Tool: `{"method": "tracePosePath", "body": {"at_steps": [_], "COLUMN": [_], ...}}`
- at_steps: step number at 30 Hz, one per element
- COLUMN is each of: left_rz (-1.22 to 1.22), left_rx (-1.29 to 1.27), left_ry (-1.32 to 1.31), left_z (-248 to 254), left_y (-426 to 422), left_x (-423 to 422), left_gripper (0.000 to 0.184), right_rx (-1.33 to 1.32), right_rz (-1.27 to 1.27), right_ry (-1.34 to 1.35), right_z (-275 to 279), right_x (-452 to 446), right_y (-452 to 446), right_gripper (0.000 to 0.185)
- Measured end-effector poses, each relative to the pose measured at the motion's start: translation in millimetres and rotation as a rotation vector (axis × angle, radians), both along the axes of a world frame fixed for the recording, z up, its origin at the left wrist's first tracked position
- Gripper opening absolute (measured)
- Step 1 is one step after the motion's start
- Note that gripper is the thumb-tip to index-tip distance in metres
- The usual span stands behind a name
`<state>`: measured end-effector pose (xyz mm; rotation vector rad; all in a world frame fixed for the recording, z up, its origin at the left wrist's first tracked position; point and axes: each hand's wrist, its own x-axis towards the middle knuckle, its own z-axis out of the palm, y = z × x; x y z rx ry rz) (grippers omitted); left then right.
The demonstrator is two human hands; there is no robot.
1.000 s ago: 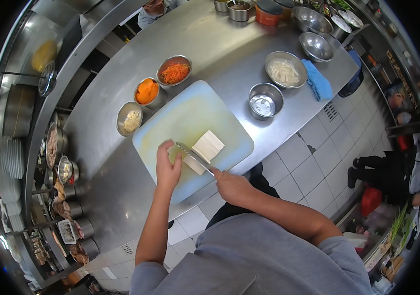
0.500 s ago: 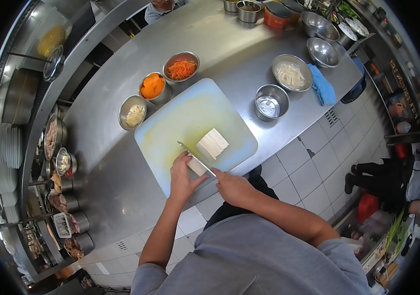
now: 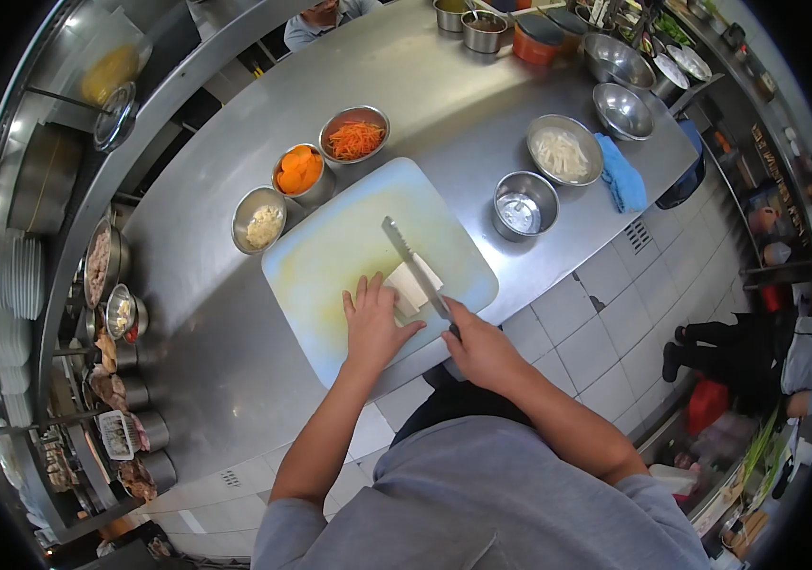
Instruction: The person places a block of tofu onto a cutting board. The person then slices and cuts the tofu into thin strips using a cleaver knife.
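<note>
My right hand (image 3: 482, 350) is closed around the dark handle of a kitchen knife (image 3: 412, 262). The blade points away from me and lies over a stack of pale white slices (image 3: 417, 281), whose exact kind I cannot make out. Beside the stack, my left hand (image 3: 375, 321) rests with fingers stretched out and spread, its index finger and thumb close to the slices' near left side. All of this is on a white-green cutting board (image 3: 334, 252). The blade partly covers the slices.
Beyond the board stand bowls of chopped pale bits (image 3: 264, 226), carrot slices (image 3: 299, 173) and carrot shreds (image 3: 355, 140). To the right are a steel pot (image 3: 525, 205), a bowl of white strips (image 3: 563, 152) and a blue cloth (image 3: 622, 176). Another person (image 3: 325, 19) is across the table.
The knife has swung up and right, from beside my left fingers to over the stack. My left hand has shifted right toward the stack, with its fingers spread out.
</note>
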<state>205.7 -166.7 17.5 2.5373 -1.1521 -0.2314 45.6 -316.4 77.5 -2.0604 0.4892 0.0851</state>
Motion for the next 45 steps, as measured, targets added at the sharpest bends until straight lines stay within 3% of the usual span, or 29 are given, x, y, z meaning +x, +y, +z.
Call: {"method": "tracePosePath", "body": {"at_steps": [7, 24, 27, 29, 32, 35, 45], "left_rz": [0.002, 0.013, 0.018, 0.093, 0.147, -0.057, 0.021], "left_rx": [0.082, 0.091, -0.093, -0.305, -0.275, -0.275, -0.238], "left_ry": [0.012, 0.017, 0.02, 0.187, 0.396, 0.218, 0.09], "left_z": [-9.5, -6.4, -2.0, -1.5, -2.0, 1.0, -24.0], "left_y": [-11.8, -16.4, 5.5, 29.5, 56.6, 63.1, 50.2], "left_x": [6.9, 8.1, 14.9, 26.8, 29.1, 10.8, 1.3], "left_gripper": [0.055, 0.058, 0.057, 0.06, 0.062, 0.054, 0.061], "right_rx": [-0.006, 0.006, -0.01, -0.008, 0.007, -0.008, -0.03], "right_rz": [-0.118, -0.033, -0.016, -0.009, 0.051, 0.103, 0.163], "right_ry": [0.035, 0.076, 0.083, 0.073, 0.12, 0.048, 0.065], "right_z": [-7.7, 2.2, 3.5, 6.4, 9.2, 1.3, -1.0], "right_x": [-11.5, -13.8, -19.3, -22.8, -23.3, -21.9, -14.5], "right_y": [-23.8, -18.6, -17.9, -13.9, -6.5, 9.8, 27.0], "right_gripper": [0.058, 0.057, 0.056, 0.056, 0.055, 0.054, 0.053]}}
